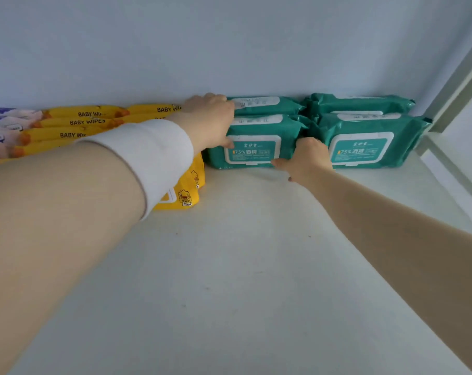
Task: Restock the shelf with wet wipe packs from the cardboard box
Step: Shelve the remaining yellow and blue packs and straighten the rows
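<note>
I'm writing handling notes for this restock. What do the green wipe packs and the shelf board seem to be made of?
The front-left green rectangular wipe pack, held between both hands, looks like soft plastic film with a slight sheen: its crimped ends wrinkle. The white flip lid on its face seems rigid plastic. The white shelf board looks matte, perhaps painted or laminated; which one is unclear.

Single head-worn wide-angle view, close above the white shelf (243, 266), facing forward and down, perhaps slightly tilted
</note>
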### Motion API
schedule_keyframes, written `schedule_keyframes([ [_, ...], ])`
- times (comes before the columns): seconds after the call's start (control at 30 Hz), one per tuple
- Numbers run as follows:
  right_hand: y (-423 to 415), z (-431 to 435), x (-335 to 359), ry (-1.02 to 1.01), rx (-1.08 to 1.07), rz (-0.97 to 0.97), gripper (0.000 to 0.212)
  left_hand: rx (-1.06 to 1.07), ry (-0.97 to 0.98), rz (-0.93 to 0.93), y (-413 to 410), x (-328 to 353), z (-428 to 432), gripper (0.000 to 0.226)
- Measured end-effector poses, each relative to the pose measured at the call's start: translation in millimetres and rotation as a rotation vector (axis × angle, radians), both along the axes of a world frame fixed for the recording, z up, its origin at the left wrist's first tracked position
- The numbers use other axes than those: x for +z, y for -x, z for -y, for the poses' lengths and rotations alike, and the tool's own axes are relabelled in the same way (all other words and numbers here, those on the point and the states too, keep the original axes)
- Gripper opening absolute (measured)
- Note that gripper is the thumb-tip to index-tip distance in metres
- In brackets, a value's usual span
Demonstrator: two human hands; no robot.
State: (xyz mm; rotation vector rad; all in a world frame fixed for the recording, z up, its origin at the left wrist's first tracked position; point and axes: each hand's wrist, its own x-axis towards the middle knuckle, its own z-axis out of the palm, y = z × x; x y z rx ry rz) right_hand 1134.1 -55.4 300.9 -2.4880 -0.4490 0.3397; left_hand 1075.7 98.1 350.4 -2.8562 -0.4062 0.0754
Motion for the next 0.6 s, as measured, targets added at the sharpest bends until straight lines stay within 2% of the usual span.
schedule_keyframes([
  [0.07,0,12,17,0.041,0.102,-0.110,0.042,0.014,-0.059,-0.049,0,4,10,0.080],
  [0.13,1,30,33,0.019,0.202,-0.181,0.053,-0.013,-0.112,-0.042,3,9,27,0.075],
  [0.2,3,51,47,0.089,0.297,-0.162,0.062,-0.098,-0.160,0.012,6,15,46,0.061],
  [0.3,-1,85,60,0.336,0.436,-0.089,0.062,-0.195,-0.145,0.051,11,21,76,0.045],
  [0.37,-6,106,64,0.492,0.471,-0.095,0.063,-0.187,-0.098,-0.074,9,20,96,0.042],
  [0.5,-16,137,60,0.863,0.484,0.020,0.066,-0.077,0.071,-0.456,-3,8,125,0.057],
  [0.57,-21,147,56,0.934,0.468,0.051,0.065,-0.081,0.086,-0.494,-10,1,131,0.057],
  [0.6,-24,152,54,0.954,0.458,0.055,0.065,-0.107,0.076,-0.457,-13,-2,133,0.053],
])
